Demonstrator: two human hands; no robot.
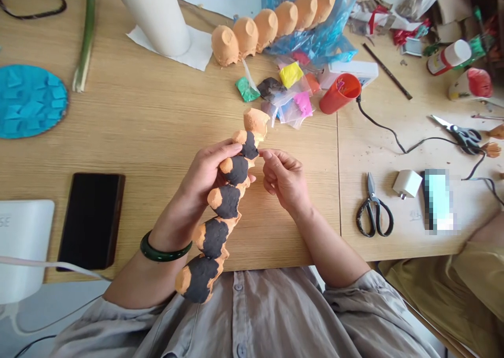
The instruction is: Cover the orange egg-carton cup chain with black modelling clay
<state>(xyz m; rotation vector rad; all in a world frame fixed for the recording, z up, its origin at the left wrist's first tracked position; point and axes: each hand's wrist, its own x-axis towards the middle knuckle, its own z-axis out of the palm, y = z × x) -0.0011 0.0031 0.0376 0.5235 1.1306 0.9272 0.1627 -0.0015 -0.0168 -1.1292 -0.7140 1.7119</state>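
Note:
My left hand (pixel 208 166) is wrapped round a knobbly strip of egg-carton-like cups (pixel 216 196), coated orange and held slanting over the table's front edge. Black patches that look like soft clay (pixel 214 237) cover the middles of several cups; the farthest cup (pixel 255 120) is all orange. At the right edge of the upper black patch (pixel 249 147), my right hand (pixel 285 177) has its thumb and forefinger pinched together and its other fingers curled. Whatever is between those fingertips is too small to make out.
A second orange strip (pixel 265 30) lies behind, near bagged coloured clay (pixel 291 74) and a red cup (pixel 340 93). Scissors (pixel 374 211), a charger (pixel 407 183) and a phone (pixel 441 200) lie right. Leftward are a black tablet-like slab (pixel 92 219) and a blue oval (pixel 31 101). Someone sits at right.

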